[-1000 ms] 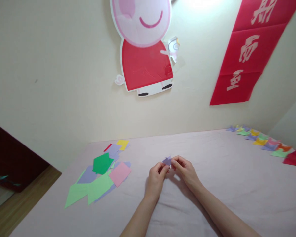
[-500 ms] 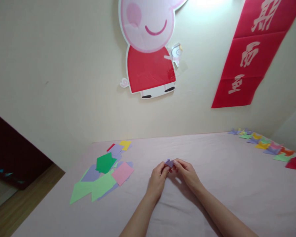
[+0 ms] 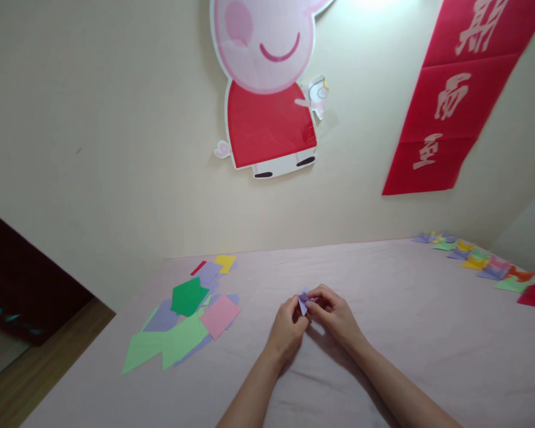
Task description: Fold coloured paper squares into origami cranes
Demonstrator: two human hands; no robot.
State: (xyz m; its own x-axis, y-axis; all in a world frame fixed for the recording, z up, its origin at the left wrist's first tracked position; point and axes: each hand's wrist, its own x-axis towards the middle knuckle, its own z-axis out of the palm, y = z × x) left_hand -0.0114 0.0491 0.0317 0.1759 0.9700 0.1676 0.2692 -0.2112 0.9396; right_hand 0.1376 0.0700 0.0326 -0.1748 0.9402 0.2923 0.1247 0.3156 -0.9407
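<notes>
A small folded piece of purple paper (image 3: 303,302) is held between both hands over the middle of the pink-covered surface (image 3: 361,267). On its left side, my left hand (image 3: 287,328) is closed, with thumb and fingers pinching the paper. My right hand (image 3: 334,312) grips the other side, its thumb and index finger pressed on a fold. The fingers cover part of the paper, so its full shape is hidden.
Loose paper sheets in green (image 3: 189,297), light green (image 3: 185,339), pink (image 3: 220,316), purple and yellow overlap on the left. Several folded paper pieces (image 3: 490,270) stand in rows at the far right. A wall with a pig cutout (image 3: 271,125) rises behind.
The purple paper has been turned and spread, so a pale pointed flap now shows between the hands. My right-hand fingers have shifted slightly left over it.
</notes>
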